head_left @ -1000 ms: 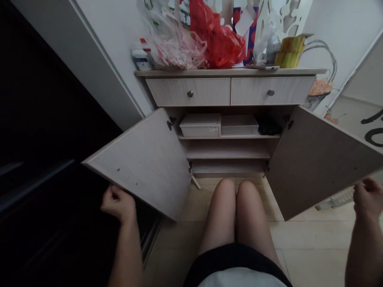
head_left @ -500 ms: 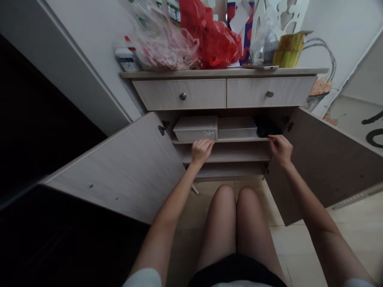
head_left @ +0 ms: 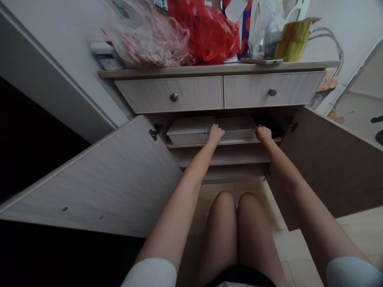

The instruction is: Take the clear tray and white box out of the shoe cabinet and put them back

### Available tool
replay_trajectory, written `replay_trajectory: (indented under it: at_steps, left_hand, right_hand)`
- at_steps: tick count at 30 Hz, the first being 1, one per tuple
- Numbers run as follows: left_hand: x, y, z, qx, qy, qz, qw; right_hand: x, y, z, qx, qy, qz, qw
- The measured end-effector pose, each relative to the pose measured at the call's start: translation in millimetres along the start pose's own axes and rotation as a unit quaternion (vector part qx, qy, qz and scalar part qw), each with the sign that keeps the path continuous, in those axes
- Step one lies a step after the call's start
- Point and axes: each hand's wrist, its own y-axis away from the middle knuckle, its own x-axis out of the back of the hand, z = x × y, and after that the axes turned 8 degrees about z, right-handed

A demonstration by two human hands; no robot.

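Note:
On the cabinet's upper shelf sits a low, translucent storage box (head_left: 236, 129). My left hand (head_left: 216, 134) is at its left front corner, fingers curled over the edge. At the opposite corner my right hand (head_left: 263, 134) closes on the box's right end, fingertips partly hidden. A second pale lidded box (head_left: 190, 131), with a small label on its front, stands directly left of my left hand. Behind and right of my right hand lies a dark item (head_left: 273, 126) whose kind I cannot make out.
The left door (head_left: 98, 179) and right door (head_left: 332, 167) of the cabinet stand wide open on either side of my arms. Two drawers with round knobs are closed above. On the cabinet top (head_left: 194, 70) rest a red plastic bag (head_left: 206, 36), a clear bag (head_left: 149, 40) and a white bottle (head_left: 106, 55).
Both hands have reached forward, and inward toward each other, from the shelf's front edge to the two ends of the right-hand box. The view has leaned closer to the cabinet.

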Motion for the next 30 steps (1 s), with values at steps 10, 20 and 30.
replay_trajectory:
  at_steps: [10, 20, 30]
  left_hand:
    - [15.5, 11, 0, 0.008, 0.053, -0.015, 0.998]
    - [61.3, 96, 16, 0.009, 0.133, 0.106, 0.985]
    - [74.1, 265, 56, 0.019, 0.190, 0.130, 0.973]
  right_hand:
    - [9, 12, 18, 0.021, 0.002, 0.007, 1.000]
    - [56, 103, 40, 0.067, -0.052, 0.087, 0.993]
    - [57, 256, 18, 0.140, -0.193, 0.037, 0.970]
